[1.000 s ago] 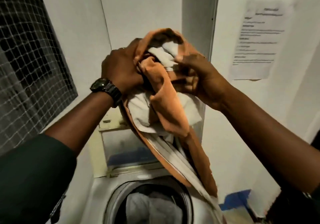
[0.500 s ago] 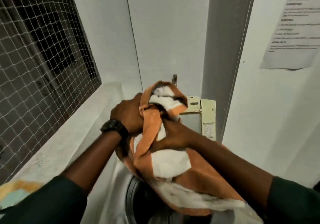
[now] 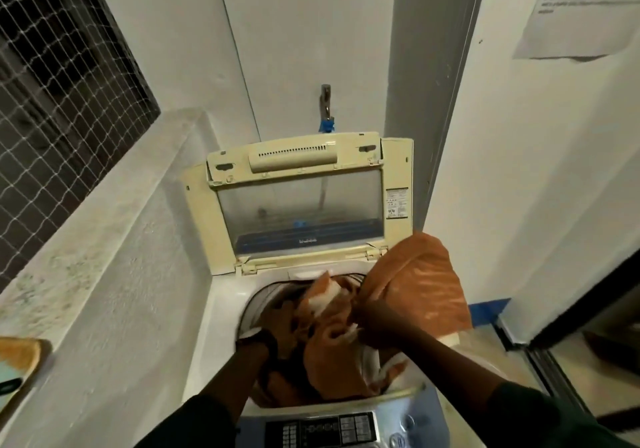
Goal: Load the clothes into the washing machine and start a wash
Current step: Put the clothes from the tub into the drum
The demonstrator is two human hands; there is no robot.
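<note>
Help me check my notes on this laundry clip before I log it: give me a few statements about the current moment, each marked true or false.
1. The washing machine's lid stands open. True.
2. The orange and white cloth lies wholly inside the drum. False: part of it bulges over the drum's right rim.
3. Both hands are down at the drum opening. True: the left hand and the right hand are in the cloth.
4. The control panel sits on the far side, behind the lid. False: it is at the near edge.
5. A paper sheet hangs on the right wall. True.
</note>
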